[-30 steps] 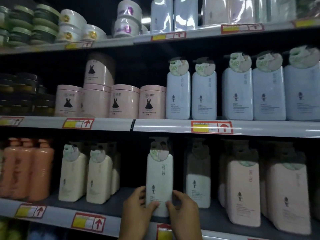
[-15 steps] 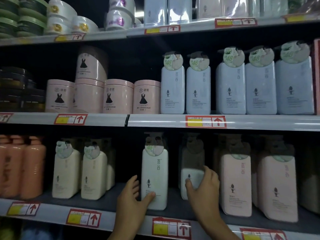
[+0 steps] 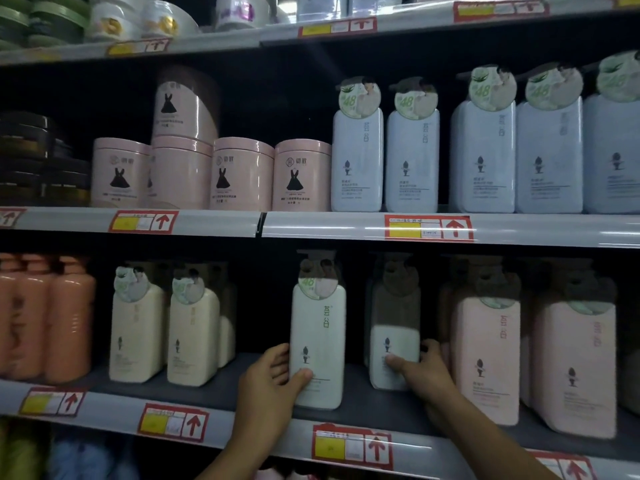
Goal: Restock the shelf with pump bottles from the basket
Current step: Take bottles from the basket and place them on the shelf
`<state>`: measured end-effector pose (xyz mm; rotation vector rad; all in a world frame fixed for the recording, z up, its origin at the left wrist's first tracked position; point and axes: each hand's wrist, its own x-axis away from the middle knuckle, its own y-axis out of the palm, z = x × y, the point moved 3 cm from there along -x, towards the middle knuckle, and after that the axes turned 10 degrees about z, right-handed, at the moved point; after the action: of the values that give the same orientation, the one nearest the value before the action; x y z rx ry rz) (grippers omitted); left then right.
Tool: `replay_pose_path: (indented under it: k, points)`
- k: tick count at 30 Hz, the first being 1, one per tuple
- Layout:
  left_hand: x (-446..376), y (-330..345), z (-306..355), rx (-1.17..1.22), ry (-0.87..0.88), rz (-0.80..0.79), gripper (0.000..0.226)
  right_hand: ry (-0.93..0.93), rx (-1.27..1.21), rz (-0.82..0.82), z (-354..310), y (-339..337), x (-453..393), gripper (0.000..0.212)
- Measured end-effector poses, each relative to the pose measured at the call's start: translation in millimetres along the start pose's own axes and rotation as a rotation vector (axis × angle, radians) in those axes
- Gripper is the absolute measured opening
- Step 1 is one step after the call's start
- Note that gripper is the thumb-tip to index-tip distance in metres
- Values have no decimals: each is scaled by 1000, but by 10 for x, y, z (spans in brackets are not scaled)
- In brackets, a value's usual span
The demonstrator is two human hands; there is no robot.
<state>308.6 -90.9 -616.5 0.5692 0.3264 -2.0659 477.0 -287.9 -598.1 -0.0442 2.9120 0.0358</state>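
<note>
So it's a dim store shelving unit with the lower shelf (image 3: 360, 415) right in front, carrying a long row of pump bottles, and the middle shelf (image 3: 311, 226) above it. Up there you've got big pale blue bottles (image 3: 481, 157) on the right and a bunch of pink tubs (image 3: 242, 174) with a little black dress logo on the left, one tub stacked tilted on top of the others. Down on the lower shelf, far left is a group of orange bottles (image 3: 69, 317), then cream bottles (image 3: 136, 330), and over on the right some pink bottles (image 3: 485, 358). In the middle stands the front white pump bottle (image 3: 318, 341), upright near the shelf edge, with a round paper tag hanging at its neck. The left hand (image 3: 270, 382) grips it low down, thumb pressed on the front label and fingers curled round its left side. Just to the right and set further back in the shadow is a second white pump bottle (image 3: 394, 355), also upright. The right hand (image 3: 426, 372) holds that one near the bottom, thumb across the front, fingers wrapped round its right side next to the pink ones. Red and yellow price tags (image 3: 351, 445) with arrows sit along the shelf rails. No basket anywhere in view.
</note>
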Motion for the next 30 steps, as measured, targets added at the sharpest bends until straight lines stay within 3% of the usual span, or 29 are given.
replay_pose_path:
  k: [11,30]
  points:
    - [-42,-15,-38,48,-7,-11,40,-165,227,-173,-188,-180,469,55]
    - [47,-19,-16,-1,25,-2,36,-348,344,-60,-127,-286,711,52]
